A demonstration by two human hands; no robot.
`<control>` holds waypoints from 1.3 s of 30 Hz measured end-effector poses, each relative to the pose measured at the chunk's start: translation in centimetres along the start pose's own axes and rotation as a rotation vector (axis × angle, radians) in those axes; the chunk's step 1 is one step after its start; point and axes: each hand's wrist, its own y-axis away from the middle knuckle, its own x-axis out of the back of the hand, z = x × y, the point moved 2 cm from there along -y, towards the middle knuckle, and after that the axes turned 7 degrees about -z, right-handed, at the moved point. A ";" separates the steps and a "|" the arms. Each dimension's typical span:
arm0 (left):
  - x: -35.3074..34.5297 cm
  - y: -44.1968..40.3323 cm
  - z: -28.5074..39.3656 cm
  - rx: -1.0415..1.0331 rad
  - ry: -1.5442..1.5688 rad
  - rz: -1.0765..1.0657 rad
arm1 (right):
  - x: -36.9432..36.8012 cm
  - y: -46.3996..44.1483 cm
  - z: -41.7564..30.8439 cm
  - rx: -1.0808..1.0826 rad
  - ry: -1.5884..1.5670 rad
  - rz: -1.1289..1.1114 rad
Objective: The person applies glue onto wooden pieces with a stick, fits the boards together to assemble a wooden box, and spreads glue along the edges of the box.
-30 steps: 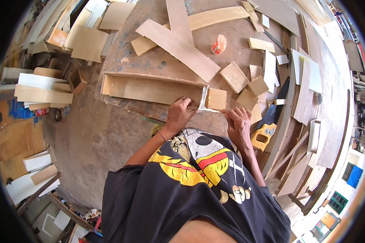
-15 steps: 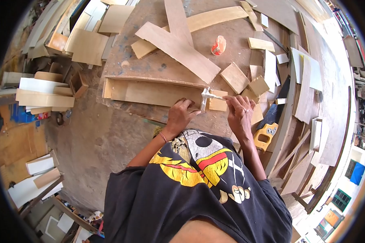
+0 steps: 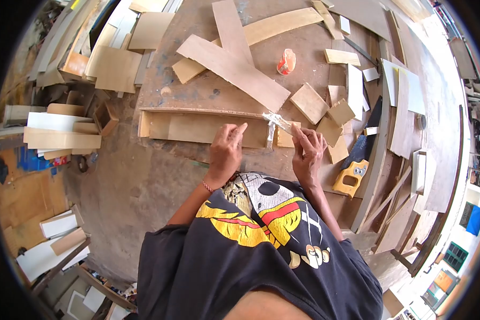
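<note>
A long shallow wooden box (image 3: 197, 127) lies on the workbench, its right end smeared with white glue (image 3: 271, 133). My right hand (image 3: 308, 154) pinches a thin stick (image 3: 280, 122) coated in white, whose tip touches the upper right corner of the box. Over the box's near side is my left hand (image 3: 226, 152), fingers bent and close together; I cannot make out anything in them. A small wood block (image 3: 287, 136) sits just right of the box end, partly behind the right fingers.
An orange-red container (image 3: 286, 62) stands beyond the box. Crossed boards (image 3: 234, 72) lie behind it. To the right are several wood offcuts (image 3: 310, 103) and a yellow-handled saw (image 3: 351, 178). Stacked boards (image 3: 64, 137) are at the left.
The stick has moved from the near corner of the box end up to its far corner. My left hand has lifted off the box's near right corner and shifted left.
</note>
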 end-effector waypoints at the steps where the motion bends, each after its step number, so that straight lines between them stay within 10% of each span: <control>1: 0.0 -0.1 -0.1 0.002 -0.005 -0.005 | -0.2 -0.3 -0.1 -0.004 -0.006 -0.002; 39: -1.0 -0.8 -1.5 -0.051 -0.251 0.013 | -2.3 0.4 -3.2 -0.023 -0.105 -0.086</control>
